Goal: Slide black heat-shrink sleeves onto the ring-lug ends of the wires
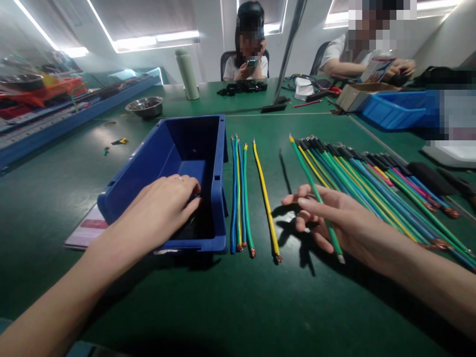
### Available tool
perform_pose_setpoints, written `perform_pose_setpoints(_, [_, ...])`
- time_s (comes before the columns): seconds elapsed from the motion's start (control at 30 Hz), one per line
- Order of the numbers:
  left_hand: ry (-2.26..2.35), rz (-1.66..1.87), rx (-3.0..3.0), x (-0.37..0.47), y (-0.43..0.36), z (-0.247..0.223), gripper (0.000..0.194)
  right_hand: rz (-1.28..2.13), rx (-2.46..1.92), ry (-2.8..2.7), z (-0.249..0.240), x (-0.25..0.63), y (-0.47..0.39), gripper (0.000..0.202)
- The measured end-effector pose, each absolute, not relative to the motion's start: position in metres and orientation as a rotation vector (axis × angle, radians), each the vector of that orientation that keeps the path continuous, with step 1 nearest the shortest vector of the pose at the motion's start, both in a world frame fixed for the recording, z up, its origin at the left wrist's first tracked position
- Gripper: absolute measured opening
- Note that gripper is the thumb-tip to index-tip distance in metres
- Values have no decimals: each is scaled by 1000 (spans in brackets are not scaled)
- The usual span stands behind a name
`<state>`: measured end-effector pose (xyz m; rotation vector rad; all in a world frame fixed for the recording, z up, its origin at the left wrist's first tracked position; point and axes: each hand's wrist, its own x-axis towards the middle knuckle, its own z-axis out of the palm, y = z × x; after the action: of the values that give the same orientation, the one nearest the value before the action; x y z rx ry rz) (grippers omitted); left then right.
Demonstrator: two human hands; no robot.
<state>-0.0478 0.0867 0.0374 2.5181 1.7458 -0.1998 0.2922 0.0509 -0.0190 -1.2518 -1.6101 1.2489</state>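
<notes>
My left hand [167,203] reaches into a dark blue plastic bin [219,198]. Its fingers curl down over small black pieces in the bottom, and what they grip, if anything, is hidden. Between thumb and fingers, my right hand [323,210] holds a green wire [310,176] aslant above the table, its bare ends showing. A single yellow wire [265,198] lies between the hands. Beside the bin rest several blue, green and yellow-green wires [239,198] with copper ends. To the right, many coloured wires [366,193] with black sleeves on their far ends lie side by side.
On the green table [238,307] stand a metal bowl [145,106], a pale green bottle [187,74] and a light blue bin [394,110]. A thin stand [288,49] rises at the back. Two people sit across, one holding a phone [252,63]. Paper lies under the dark bin.
</notes>
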Motion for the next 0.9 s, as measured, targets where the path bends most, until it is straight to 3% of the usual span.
perform_pose_setpoints(0.27, [1749, -200, 2535, -49, 87, 36, 28, 1574, -1309, -1376, -15, 285, 49, 46])
perform_pose_setpoints(0.67, [1719, -129, 2589, -50, 87, 36, 21, 1682, -1066, -1288, -33, 278, 49, 26])
perform_pose_setpoints(0.9, [1811, -204, 2535, -38, 83, 40, 23, 1857, -1020, -1171, -29, 273, 50, 34])
